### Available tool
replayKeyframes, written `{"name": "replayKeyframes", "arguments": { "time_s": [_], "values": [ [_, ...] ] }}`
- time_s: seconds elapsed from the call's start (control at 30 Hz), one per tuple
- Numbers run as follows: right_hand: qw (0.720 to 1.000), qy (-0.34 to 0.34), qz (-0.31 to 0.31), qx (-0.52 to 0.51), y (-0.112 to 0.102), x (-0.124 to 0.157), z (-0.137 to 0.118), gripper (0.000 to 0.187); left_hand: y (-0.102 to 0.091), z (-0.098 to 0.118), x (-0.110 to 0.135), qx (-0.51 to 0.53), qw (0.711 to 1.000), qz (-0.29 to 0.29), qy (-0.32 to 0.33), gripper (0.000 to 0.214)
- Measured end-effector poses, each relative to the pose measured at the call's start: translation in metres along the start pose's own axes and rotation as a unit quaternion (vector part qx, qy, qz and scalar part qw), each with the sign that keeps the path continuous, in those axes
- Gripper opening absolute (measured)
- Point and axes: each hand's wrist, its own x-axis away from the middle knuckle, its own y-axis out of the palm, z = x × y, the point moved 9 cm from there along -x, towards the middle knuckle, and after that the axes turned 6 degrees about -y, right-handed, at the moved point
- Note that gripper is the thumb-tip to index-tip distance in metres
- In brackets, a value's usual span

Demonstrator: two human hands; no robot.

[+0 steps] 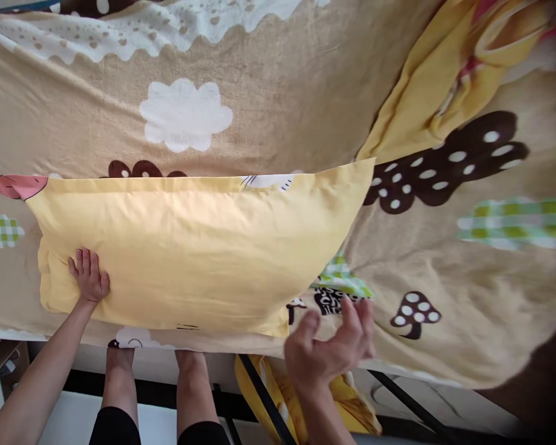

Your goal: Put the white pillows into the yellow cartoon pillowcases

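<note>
A yellow cloth (204, 247), which looks like a pillowcase, lies folded over lengthwise on the bed. Its long straight fold runs along the far side, with bits of pink and white print there, and its right end slants to a pointed corner. My left hand (91, 276) rests flat on the left part of the cloth, fingers spread. Just off the near right corner, my right hand (331, 343) hovers over the bed's edge, slightly blurred. Its thumb and fingers are apart and nothing shows between them.
The bed has a beige sheet (278, 105) printed with clouds and mushrooms. A crumpled yellow garment-like cloth (426, 93) lies at the far right. Below the near edge are dark metal bars (266, 398) and more yellow fabric (352, 402). My legs (194, 386) stand against the bed.
</note>
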Motion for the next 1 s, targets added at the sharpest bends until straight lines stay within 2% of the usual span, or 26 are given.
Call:
{"name": "replayKeyframes", "arguments": {
  "time_s": [0.03, 0.07, 0.1, 0.13, 0.17, 0.2, 0.23, 0.27, 0.3, 0.33, 0.37, 0.4, 0.47, 0.53, 0.6, 0.67, 0.73, 0.8, 0.9, 1.0],
  "values": [
    [0.999, -0.049, 0.006, -0.005, 0.002, -0.001, -0.046, 0.065, -0.001, 0.000, 0.001, 0.008, 1.000, 0.005, 0.007, 0.071],
    [0.987, -0.157, -0.019, -0.030, 0.014, 0.004, -0.103, 0.066, -0.001, 0.000, 0.001, 0.014, 1.000, 0.011, 0.013, 0.071],
    [0.961, -0.260, -0.074, -0.053, 0.035, 0.016, -0.159, 0.067, -0.001, 0.000, 0.002, 0.013, 1.000, 0.017, 0.019, 0.070],
    [0.924, -0.355, -0.125, -0.074, 0.058, 0.032, -0.210, 0.067, 0.000, -0.001, 0.003, 0.005, 0.999, 0.020, 0.025, 0.070],
    [0.872, -0.451, -0.169, -0.091, 0.081, 0.052, -0.253, 0.065, 0.002, -0.002, 0.003, -0.012, 0.999, 0.020, 0.031, 0.071],
    [0.824, -0.524, -0.191, -0.098, 0.100, 0.069, -0.284, 0.062, 0.004, -0.003, 0.004, -0.030, 0.999, 0.020, 0.037, 0.071],
    [0.780, -0.584, -0.198, -0.106, 0.115, 0.082, -0.303, 0.061, 0.006, -0.003, 0.004, -0.047, 0.998, 0.022, 0.045, 0.070],
    [0.745, -0.625, -0.206, -0.109, 0.127, 0.089, -0.312, 0.058, 0.007, -0.004, 0.005, -0.059, 0.996, 0.026, 0.054, 0.068],
    [0.729, -0.643, -0.211, -0.108, 0.135, 0.088, -0.310, 0.055, 0.009, -0.004, 0.006, -0.065, 0.995, 0.032, 0.064, 0.066],
    [0.730, -0.641, -0.213, -0.103, 0.139, 0.078, -0.300, 0.053, 0.010, -0.004, 0.007, -0.064, 0.994, 0.039, 0.074, 0.065],
    [0.751, -0.620, -0.209, -0.090, 0.140, 0.060, -0.284, 0.052, 0.011, -0.004, 0.008, -0.060, 0.994, 0.043, 0.081, 0.065],
    [0.786, -0.583, -0.193, -0.072, 0.136, 0.035, -0.263, 0.052, 0.013, -0.006, 0.009, -0.057, 0.994, 0.041, 0.080, 0.065],
    [0.862, -0.486, -0.139, -0.023, 0.119, -0.027, -0.214, 0.055, 0.019, -0.012, 0.011, -0.049, 0.997, 0.022, 0.062, 0.067],
    [0.913, -0.390, -0.120, 0.016, 0.104, -0.087, -0.166, 0.056, 0.024, -0.017, 0.013, -0.038, 0.998, 0.007, 0.044, 0.068],
    [0.936, -0.314, -0.157, 0.033, 0.099, -0.135, -0.126, 0.056, 0.023, -0.015, 0.014, -0.021, 0.998, 0.017, 0.057, 0.067],
    [0.942, -0.270, -0.194, 0.041, 0.098, -0.167, -0.096, 0.059, 0.019, -0.009, 0.014, -0.003, 0.996, 0.035, 0.083, 0.068],
    [0.946, -0.231, -0.226, 0.028, 0.099, -0.181, -0.070, 0.061, 0.018, -0.007, 0.014, 0.011, 0.995, 0.039, 0.093, 0.069],
    [0.955, -0.161, -0.247, -0.014, 0.101, -0.182, -0.040, 0.060, 0.020, -0.008, 0.013, 0.017, 0.995, 0.032, 0.092, 0.069],
    [0.967, -0.054, -0.237, -0.071, 0.102, -0.164, 0.004, 0.063, 0.023, -0.016, 0.015, 0.021, 0.996, 0.027, 0.080, 0.068],
    [0.971, -0.006, -0.214, -0.101, 0.096, -0.134, 0.034, 0.071, 0.032, -0.032, 0.014, 0.002, 1.000, 0.003, 0.020, 0.067]
  ]
}}
